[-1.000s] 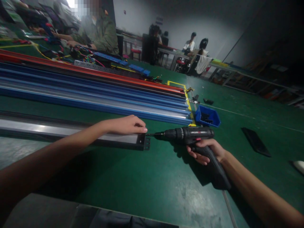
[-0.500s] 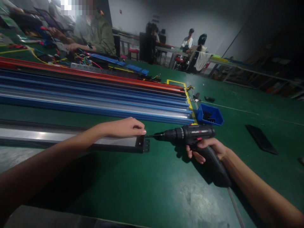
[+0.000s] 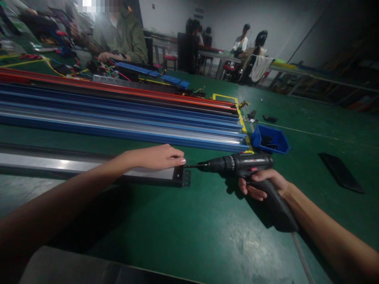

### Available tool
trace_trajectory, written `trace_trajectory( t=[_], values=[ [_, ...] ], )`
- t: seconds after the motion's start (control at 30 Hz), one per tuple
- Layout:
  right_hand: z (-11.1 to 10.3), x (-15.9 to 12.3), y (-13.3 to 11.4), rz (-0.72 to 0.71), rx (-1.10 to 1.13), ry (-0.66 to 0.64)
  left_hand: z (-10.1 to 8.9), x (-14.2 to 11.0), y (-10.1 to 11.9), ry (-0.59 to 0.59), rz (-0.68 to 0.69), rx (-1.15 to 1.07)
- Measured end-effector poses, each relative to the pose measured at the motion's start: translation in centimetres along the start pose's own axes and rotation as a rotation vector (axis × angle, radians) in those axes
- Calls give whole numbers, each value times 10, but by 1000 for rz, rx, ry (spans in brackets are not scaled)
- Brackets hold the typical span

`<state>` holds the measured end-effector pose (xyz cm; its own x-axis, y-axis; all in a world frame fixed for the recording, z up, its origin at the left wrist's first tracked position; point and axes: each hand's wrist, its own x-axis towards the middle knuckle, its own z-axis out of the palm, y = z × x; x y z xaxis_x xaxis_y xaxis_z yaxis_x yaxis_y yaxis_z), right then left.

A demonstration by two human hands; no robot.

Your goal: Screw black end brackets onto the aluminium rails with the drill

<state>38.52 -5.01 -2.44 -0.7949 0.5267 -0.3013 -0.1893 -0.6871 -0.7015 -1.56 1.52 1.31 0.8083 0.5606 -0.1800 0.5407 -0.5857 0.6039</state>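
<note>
The bar (image 3: pixel 152 173) lies on the surface (image 3: pixel 189 225), left of the drill (image 3: pixel 251 159); behind the bar lie rails (image 3: pixel 133 125). Right of their ends sits a bin (image 3: pixel 282 142) with parts (image 3: pixel 269 142) in it, and farther right lies a slab (image 3: pixel 342 172).

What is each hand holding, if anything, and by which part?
The right hand holds the black power drill by its handle. The left hand rests on the end of the rail; whether its fingertips pinch anything cannot be told.

Grey wall (image 3: pixel 231 17), red stool (image 3: pixel 170 57), dim light
</note>
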Motion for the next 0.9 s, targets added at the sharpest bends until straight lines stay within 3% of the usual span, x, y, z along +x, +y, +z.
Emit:
trace_trajectory(
  t=[0.9],
  values=[
    [-3,-1,3,45,6,68,0,0,-2,-33,15,36]
  ],
)
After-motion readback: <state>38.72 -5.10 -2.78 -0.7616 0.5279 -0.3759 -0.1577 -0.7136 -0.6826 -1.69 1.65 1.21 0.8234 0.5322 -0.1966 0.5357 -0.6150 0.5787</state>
